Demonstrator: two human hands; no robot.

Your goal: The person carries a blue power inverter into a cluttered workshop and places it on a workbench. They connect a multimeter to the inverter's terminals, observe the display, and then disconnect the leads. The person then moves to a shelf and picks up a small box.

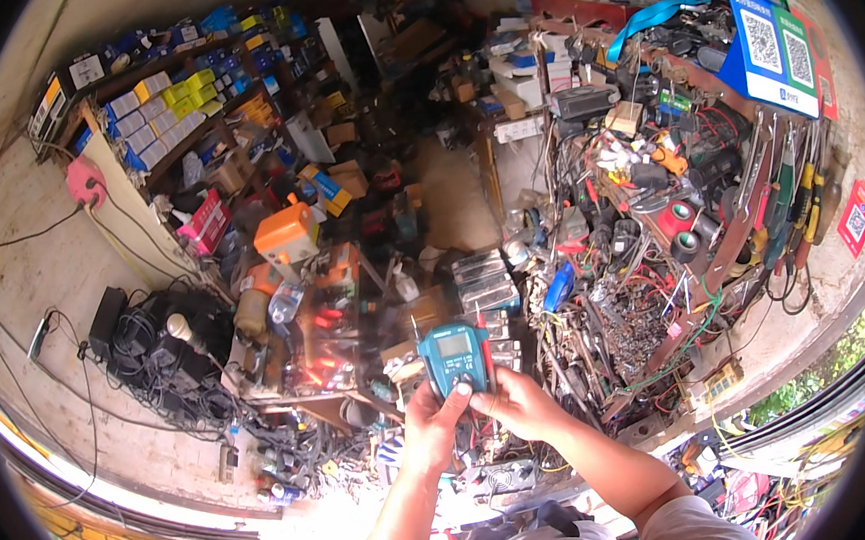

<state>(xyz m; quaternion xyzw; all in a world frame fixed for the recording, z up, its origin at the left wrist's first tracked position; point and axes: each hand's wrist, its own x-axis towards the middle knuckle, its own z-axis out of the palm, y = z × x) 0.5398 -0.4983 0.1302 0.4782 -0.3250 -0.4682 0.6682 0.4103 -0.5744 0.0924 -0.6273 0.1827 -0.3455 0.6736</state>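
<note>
A teal handheld multimeter [455, 354] with a grey display is held up in front of me, its face toward me. My left hand [430, 428] grips its lower left side, the thumb lying on the front below the display. My right hand [521, 404] closes on its lower right edge, fingertips near the dial area. A red test probe [487, 360] runs along the meter's right side. Another thin pointed probe [414, 327] sticks up at its upper left. The undersides of my fingers and the back of the meter are hidden.
A workbench heaped with tools, wires and small metal parts [607, 352] spreads to the right. Pliers and screwdrivers [796, 200] hang at the far right. An orange box-shaped device [288, 232] stands left of centre. Black cables and adapters [162, 341] pile up farther left, below shelved small boxes [147, 125].
</note>
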